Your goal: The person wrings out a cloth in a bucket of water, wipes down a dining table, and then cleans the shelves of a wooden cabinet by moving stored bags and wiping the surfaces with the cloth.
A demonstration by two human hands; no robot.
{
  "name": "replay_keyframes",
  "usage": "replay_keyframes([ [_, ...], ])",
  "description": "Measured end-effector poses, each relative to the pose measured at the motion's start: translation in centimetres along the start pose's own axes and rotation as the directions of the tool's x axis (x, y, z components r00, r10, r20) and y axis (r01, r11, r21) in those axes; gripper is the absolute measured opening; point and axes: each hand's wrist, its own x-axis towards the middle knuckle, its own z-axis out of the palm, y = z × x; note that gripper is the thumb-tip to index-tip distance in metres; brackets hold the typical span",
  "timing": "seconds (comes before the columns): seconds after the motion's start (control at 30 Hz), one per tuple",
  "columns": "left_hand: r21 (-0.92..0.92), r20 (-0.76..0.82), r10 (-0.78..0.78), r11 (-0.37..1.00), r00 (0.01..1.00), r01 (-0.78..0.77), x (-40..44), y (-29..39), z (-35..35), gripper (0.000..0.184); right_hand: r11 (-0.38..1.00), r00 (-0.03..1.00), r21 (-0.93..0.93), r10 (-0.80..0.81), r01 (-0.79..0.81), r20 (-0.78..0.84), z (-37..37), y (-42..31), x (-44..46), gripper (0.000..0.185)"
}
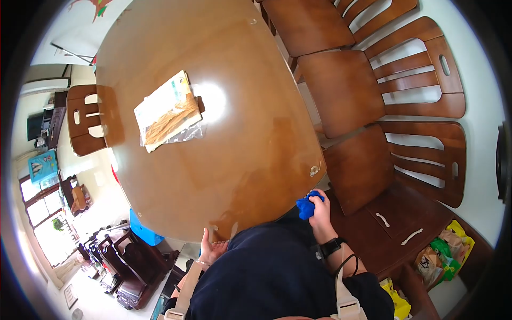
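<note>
My right hand (pixel 321 209) is closed around a crumpled blue cloth (pixel 305 207), just off the near right edge of the brown table (pixel 234 176). My left hand (pixel 212 249) is low at the near left edge of the table, its thumb up and fingers stretched out, with nothing seen in it. Part of its fingers is hidden against my dark shirt. Farther in on the tabletop lies a packet of papers (pixel 169 101) with a brown, wrinkled sheet and a clear plastic bag (pixel 186 133) about it.
Wooden chairs (pixel 341 90) line the right side, and another chair (pixel 85 121) stands at the left. A dark cabinet (pixel 368 234) with white handles is at my right, beside bags (pixel 450 256). A blue bin (pixel 145 228) stands by the table's left edge.
</note>
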Motion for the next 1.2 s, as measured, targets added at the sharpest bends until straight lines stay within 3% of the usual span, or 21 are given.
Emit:
replay_keyframes([
  [0.1,0.000,-0.084,-0.082,0.997,0.993,0.082,1.2,0.3,-1.0,0.087,1.000,0.996,-0.004,0.009,-0.009,-0.087,0.4,0.4,0.5,0.019],
  [0.2,0.059,-0.063,-0.027,0.998,0.998,0.031,1.7,-0.1,-1.5,0.088,0.999,0.994,-0.013,0.043,-0.045,-0.100,0.8,0.0,0.7,0.015],
  [0.37,-0.019,0.007,0.022,1.000,1.000,-0.022,1.9,-1.0,-2.2,0.089,0.996,0.994,-0.071,0.053,-0.060,-0.098,0.9,-0.4,1.0,0.012],
  [0.5,0.012,0.082,-0.065,0.998,0.995,0.064,1.9,-1.6,-2.4,0.089,0.998,0.997,-0.066,0.006,-0.011,-0.079,0.9,-1.6,1.5,0.013],
  [0.6,0.021,0.101,-0.091,0.996,0.991,0.089,2.0,-2.6,-2.1,0.078,1.000,0.996,-0.027,0.006,-0.009,-0.094,0.6,-2.7,1.8,0.012],
  [0.7,-0.089,0.166,0.027,0.996,0.986,-0.012,2.9,-3.4,-3.0,0.062,1.000,1.000,0.021,0.006,-0.005,-0.017,0.3,-3.0,2.0,0.012],
  [0.77,-0.057,0.067,0.073,0.996,0.995,-0.069,2.3,-3.5,-2.7,0.053,0.998,0.998,0.057,-0.019,0.016,0.055,0.0,-2.9,2.0,0.017],
  [0.9,-0.113,0.008,0.133,0.985,0.991,-0.131,-0.4,-4.1,-0.7,0.053,0.999,0.994,0.041,-0.020,0.016,0.103,0.6,-3.6,1.5,0.017],
  [0.97,-0.203,0.094,0.110,0.975,0.989,-0.089,-0.1,-4.0,-1.4,0.052,0.999,0.994,0.041,-0.021,0.017,0.108,0.6,-3.8,1.5,0.016],
  [1.07,-0.330,0.062,0.129,0.939,0.990,-0.102,-0.4,-4.4,-0.6,0.051,0.999,0.990,0.015,-0.037,0.035,0.136,0.5,-3.7,1.8,0.016],
  [1.2,-0.306,0.107,0.130,0.948,0.986,-0.092,-1.2,-4.6,-0.3,0.049,0.995,0.984,-0.045,-0.085,0.093,0.156,0.9,-3.8,1.7,0.014],
])
